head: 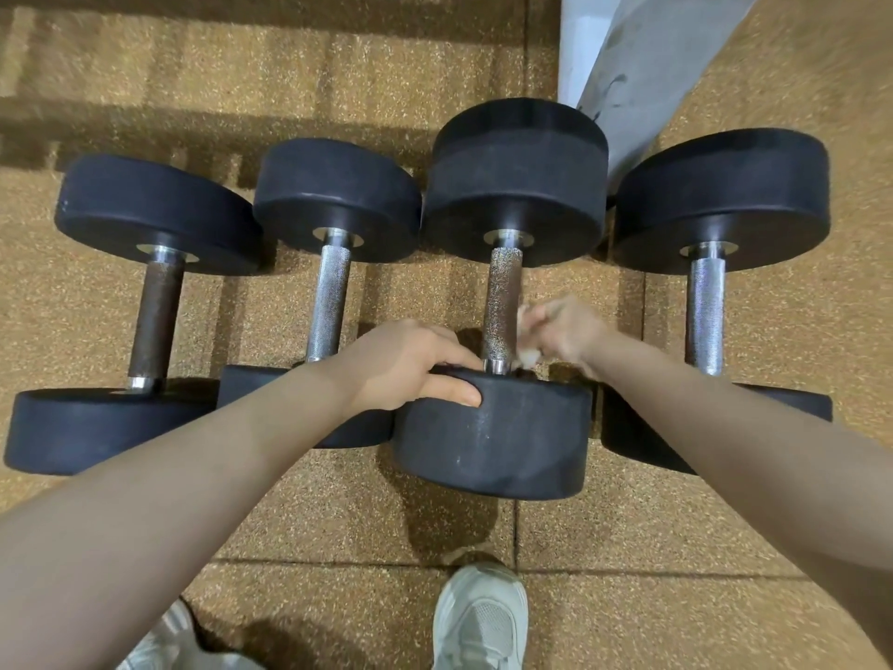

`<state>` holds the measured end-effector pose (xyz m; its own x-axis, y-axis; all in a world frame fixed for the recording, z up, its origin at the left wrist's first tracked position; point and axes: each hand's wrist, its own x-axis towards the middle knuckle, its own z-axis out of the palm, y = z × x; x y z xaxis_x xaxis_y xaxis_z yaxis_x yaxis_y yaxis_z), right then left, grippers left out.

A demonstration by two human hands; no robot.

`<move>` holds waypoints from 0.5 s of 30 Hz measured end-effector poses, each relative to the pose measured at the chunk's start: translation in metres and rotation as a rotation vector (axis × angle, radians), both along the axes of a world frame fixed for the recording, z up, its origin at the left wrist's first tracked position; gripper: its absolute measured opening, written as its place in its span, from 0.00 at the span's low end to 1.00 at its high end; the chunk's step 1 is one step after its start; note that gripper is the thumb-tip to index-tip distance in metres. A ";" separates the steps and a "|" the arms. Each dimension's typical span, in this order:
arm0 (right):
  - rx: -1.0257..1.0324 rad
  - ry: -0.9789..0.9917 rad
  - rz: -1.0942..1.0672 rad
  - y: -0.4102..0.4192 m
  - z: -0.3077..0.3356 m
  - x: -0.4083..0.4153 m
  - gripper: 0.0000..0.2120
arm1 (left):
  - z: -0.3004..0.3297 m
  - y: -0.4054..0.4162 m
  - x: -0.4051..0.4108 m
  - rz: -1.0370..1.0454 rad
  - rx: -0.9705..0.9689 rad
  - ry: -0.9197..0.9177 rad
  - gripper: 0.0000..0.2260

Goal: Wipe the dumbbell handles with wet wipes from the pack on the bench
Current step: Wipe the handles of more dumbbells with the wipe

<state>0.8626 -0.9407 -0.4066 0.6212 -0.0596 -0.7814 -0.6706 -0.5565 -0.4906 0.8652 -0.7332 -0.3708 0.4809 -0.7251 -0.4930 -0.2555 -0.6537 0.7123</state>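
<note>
Beside the handle (500, 307), wipe-gripping right hand (563, 333).

**What is there, by count**

Four dumbbells lie on the floor: the first (145, 311), second (328, 292), third (507, 292) and fourth (710, 302), counted from the left. That makes four metal handles, one of them dark and three bright. Eight black end weights show, two to each dumbbell. Two hands are in view, the left hand (406, 365) and the right hand (565, 336). One wipe (526, 357) shows. Two pale shoes appear, one (483, 616) whole, one (169, 640) partly cut off. One grey post (642, 65) stands behind.
</note>
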 end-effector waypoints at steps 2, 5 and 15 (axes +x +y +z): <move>0.048 0.110 0.079 0.002 0.006 -0.014 0.07 | 0.000 0.000 0.000 -0.007 0.002 -0.014 0.18; 0.031 0.061 -0.133 -0.004 0.006 0.001 0.07 | 0.002 0.000 -0.001 -0.005 -0.018 -0.024 0.18; 0.074 -0.112 -0.493 0.008 0.001 0.035 0.11 | 0.003 -0.001 0.000 -0.020 0.006 -0.002 0.19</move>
<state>0.8978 -0.9328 -0.4060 0.6136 -0.3135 -0.7248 -0.7855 -0.1482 -0.6009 0.8647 -0.7339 -0.3674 0.4673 -0.7317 -0.4963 -0.2700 -0.6526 0.7079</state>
